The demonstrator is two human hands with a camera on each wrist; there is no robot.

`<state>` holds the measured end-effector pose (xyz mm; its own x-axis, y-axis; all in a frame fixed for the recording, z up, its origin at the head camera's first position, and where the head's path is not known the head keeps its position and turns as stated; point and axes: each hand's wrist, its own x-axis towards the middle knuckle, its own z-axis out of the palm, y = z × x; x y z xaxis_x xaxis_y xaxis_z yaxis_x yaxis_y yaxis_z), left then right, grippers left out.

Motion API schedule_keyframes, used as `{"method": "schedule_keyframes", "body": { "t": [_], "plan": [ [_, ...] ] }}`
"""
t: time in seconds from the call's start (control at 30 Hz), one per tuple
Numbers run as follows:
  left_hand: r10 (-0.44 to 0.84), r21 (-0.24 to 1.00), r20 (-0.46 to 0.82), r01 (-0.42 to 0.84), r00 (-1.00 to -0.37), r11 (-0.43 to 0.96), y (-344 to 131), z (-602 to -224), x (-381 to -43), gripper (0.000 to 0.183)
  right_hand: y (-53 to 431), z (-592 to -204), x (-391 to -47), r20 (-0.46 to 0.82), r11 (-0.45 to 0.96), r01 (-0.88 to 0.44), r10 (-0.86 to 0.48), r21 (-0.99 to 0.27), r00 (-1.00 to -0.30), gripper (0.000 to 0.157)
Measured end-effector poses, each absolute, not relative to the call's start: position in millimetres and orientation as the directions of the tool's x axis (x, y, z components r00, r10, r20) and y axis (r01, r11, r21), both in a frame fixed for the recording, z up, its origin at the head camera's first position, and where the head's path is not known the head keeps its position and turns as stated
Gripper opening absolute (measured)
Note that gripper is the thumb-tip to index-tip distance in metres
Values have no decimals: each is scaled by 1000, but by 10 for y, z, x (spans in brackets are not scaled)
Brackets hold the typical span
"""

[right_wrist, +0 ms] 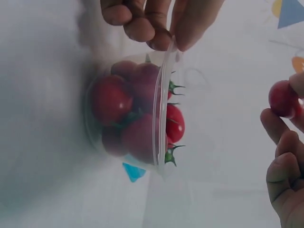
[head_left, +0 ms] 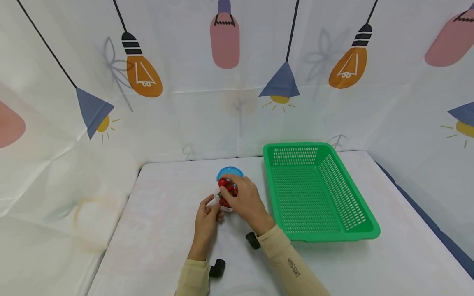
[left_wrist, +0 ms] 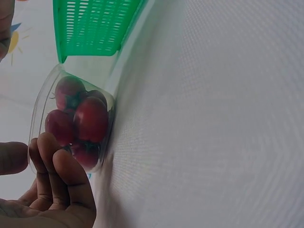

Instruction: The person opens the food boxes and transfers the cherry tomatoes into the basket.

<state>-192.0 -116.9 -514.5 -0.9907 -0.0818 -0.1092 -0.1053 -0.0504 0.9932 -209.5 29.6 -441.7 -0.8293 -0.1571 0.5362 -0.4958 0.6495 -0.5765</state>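
Note:
A round clear plastic container (right_wrist: 163, 102) full of cherry tomatoes (right_wrist: 111, 100), some with green stems, stands on the white table. My left hand (head_left: 206, 224) pinches its rim at the near left side, thumb on one face and fingers on the other, as the left wrist view also shows. Above the container my right hand (head_left: 249, 201) holds one red cherry tomato (right_wrist: 281, 99) between thumb and fingertips, apart from the rim in the right wrist view. Right behind the container lies a blue round lid (head_left: 229, 169), partly covered by the right hand.
To the right stands a large green plastic basket (head_left: 311, 237) with slotted walls and nothing in it. A white cloth backdrop (head_left: 192, 119) printed with lamps hangs behind the table (head_left: 163, 230). Black wrist cameras stick out beside both cuffs, low over the tabletop.

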Motion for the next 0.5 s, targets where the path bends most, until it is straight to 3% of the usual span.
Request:
{"method": "schedule_keyframes", "body": {
  "t": [0.17,0.5],
  "plan": [
    [-67,993,-113,-110,-991,-41,-1157,-4904,-1812,47,307,-4420,-2102,595,634,-544,-160,-550,-788,31],
    [-95,995,-95,-93,-991,-22,-1166,-5187,-1928,48,304,-4308,-2098,669,634,-579,-129,-512,-732,30]
  ]
}}
